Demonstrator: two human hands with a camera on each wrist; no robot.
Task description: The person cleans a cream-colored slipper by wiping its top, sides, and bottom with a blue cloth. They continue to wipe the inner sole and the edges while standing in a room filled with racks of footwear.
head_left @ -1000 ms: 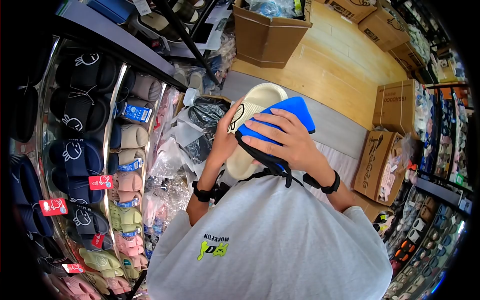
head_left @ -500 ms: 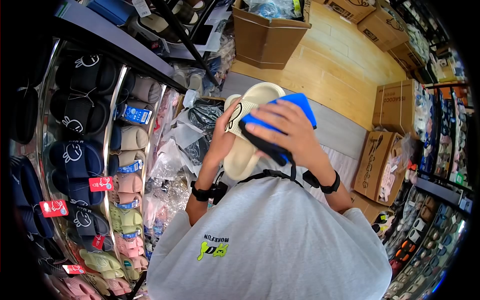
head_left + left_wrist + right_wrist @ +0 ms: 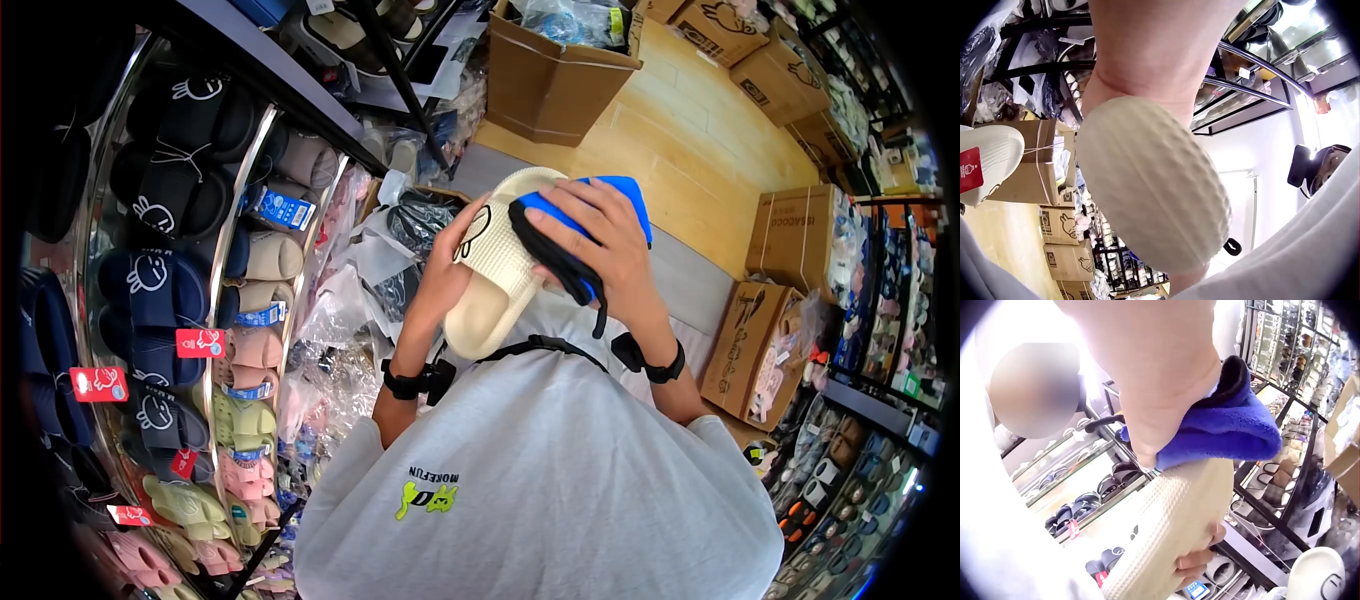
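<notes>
Cream slide sandal with textured strap [image 3: 492,262] in front of grey T-shirt [image 3: 560,460]; left hand [image 3: 437,272] fingers curled round its side. Right hand [image 3: 612,250] fingers grip blue fleecy black-edged cloth [image 3: 1229,434], touching sandal.

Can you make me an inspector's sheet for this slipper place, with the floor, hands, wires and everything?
Surface: wood-look floor, boxes around it.
Job's things: cream slipper, held up; blue cloth against it.
Clutter: plastic bags beside the person.
Hands: left hand grips the slipper; right hand holds the cloth.
Cables: nothing seen for certain.
Surroundings: shelf slippers on the left, boxes on the right.
</notes>
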